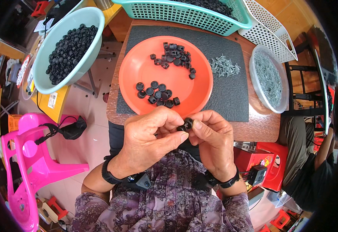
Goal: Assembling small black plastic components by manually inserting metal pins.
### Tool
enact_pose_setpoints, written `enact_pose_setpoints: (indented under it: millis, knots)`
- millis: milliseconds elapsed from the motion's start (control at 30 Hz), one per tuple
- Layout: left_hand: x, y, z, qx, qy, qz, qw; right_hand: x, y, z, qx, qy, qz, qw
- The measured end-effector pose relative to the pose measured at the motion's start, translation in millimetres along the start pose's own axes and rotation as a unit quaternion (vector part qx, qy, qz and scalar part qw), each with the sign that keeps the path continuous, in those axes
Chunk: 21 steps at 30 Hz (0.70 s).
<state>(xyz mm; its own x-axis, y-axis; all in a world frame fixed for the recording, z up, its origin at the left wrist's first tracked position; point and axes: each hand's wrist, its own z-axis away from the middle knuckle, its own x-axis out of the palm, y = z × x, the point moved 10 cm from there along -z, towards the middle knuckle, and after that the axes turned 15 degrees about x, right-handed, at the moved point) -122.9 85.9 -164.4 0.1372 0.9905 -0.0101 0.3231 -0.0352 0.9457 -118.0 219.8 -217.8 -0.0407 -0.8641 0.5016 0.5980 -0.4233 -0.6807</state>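
Note:
My left hand (145, 135) and my right hand (213, 139) meet just past the near rim of an orange basin (128, 69). Between their fingertips is a small round black plastic part (187, 123), pinched from both sides. Whether it is one piece or two pressed together I cannot tell. Inside the basin lie two groups of black parts: round caps (154, 84) nearer me and blockier pieces with holes (177, 54) at the far side. Right of the basin, a small pile of silver screws (223, 66) rests on a dark grey mat (230, 100).
A clear tub of screws (267, 77) stands at the table's right. Behind are a teal basket (200, 24) and a white basket (267, 29). At left, a pale-green basin (93, 23) holds black caps, above a pink chair (60, 166). Another person's arm (325, 149) shows far right.

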Motion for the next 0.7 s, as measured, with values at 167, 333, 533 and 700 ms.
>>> enact_pose_setpoints:
  millis: [167, 333, 533, 700]
  knots:
    - [-0.5, -1.3, -0.6, -0.001, 0.003, 0.005, 1.000, -0.9, 0.6, -0.4, 0.002, 0.006, 0.000, 1.000]
    - [-0.1, -0.5, -1.7, 0.005, 0.003, 0.001, 1.000, 0.5, 1.9, -1.3, 0.012, 0.000, 0.002, 1.000]
    - [1.4, 0.5, -2.5, 0.005, -0.004, 0.001, 1.000, 1.3, 7.1, -3.4, 0.045, -0.013, -0.015, 0.999]
    - [2.1, 5.6, -3.6, 0.024, -0.015, -0.016, 0.999, 2.6, 11.3, -2.9, 0.079, -0.035, -0.034, 0.996]
